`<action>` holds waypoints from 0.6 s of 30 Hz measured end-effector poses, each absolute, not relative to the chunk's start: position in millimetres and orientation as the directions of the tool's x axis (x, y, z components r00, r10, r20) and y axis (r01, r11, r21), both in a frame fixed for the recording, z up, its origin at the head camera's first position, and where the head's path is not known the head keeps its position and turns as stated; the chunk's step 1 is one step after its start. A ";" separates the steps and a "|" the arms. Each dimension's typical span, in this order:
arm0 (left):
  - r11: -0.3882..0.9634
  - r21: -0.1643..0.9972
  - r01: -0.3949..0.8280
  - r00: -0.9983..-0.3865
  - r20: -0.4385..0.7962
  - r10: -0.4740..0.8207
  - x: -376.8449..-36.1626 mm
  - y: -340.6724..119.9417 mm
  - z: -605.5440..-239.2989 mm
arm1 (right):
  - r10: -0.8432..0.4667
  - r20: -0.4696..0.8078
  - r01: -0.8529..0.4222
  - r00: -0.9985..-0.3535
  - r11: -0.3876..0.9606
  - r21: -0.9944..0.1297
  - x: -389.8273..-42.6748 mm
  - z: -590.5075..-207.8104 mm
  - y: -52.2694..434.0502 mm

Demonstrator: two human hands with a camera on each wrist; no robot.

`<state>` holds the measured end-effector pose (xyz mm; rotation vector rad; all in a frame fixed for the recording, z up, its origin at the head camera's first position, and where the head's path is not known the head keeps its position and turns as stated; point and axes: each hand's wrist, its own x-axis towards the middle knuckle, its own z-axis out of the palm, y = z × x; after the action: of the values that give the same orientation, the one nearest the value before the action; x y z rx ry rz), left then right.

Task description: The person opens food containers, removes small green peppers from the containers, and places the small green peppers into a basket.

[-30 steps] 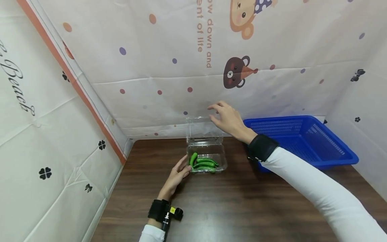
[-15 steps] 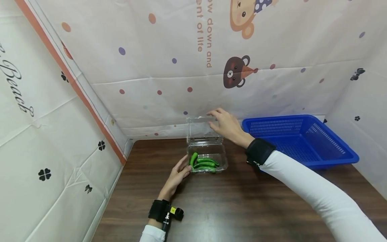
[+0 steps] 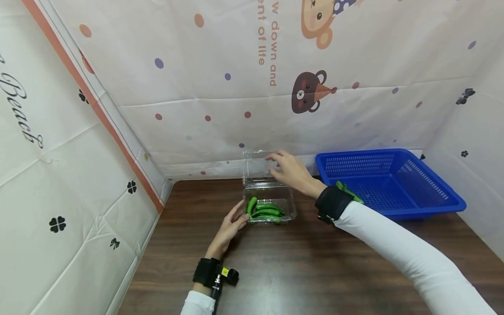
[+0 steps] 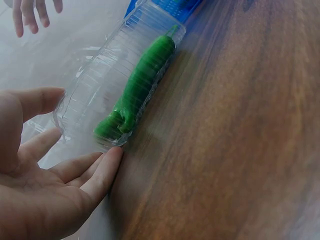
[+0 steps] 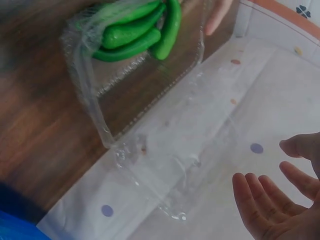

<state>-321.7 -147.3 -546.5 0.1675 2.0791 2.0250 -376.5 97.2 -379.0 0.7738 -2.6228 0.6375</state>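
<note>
A clear plastic clamshell box (image 3: 290, 202) sits on the table with its lid (image 3: 253, 168) raised at the back. Several green chili peppers (image 3: 267, 213) lie inside, most side by side and one angled at the left. My left hand (image 3: 228, 228) rests at the box's left side, its fairly straight fingers against the wall, as the left wrist view also shows with the hand (image 4: 55, 185) at the box end. Just in front of the raised lid hovers my right hand (image 3: 291, 173); in the right wrist view its fingers (image 5: 245, 200) are spread loosely and hold nothing.
A blue plastic basket (image 3: 427, 213) stands at the right, partly behind the right forearm, with green peppers (image 3: 346, 190) at its left side. A patterned sheet (image 3: 197, 144) hangs behind and at both sides of the wooden table (image 3: 275, 271).
My right hand has come down toward the lid and slightly left. As the arm shifted, peppers in the blue basket came into sight. The left hand and box have stayed put.
</note>
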 end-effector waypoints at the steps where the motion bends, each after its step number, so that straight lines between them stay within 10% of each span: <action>1: 0.039 0.996 -0.081 -0.966 -0.088 0.243 -321.8 -148.0 -546.6 | -0.436 0.429 -0.583 -0.791 0.749 -0.314 -376.7 -380.7 96.3; 18: 0.044 0.996 -0.075 -0.960 -0.084 0.268 -321.3 -149.9 -546.0 | -0.484 0.395 -0.614 -0.781 0.713 -0.338 -371.1 -414.5 89.9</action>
<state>-321.3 -149.9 -546.0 0.1977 2.0741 2.0048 -371.1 89.9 -414.5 0.8665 -2.6431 0.6670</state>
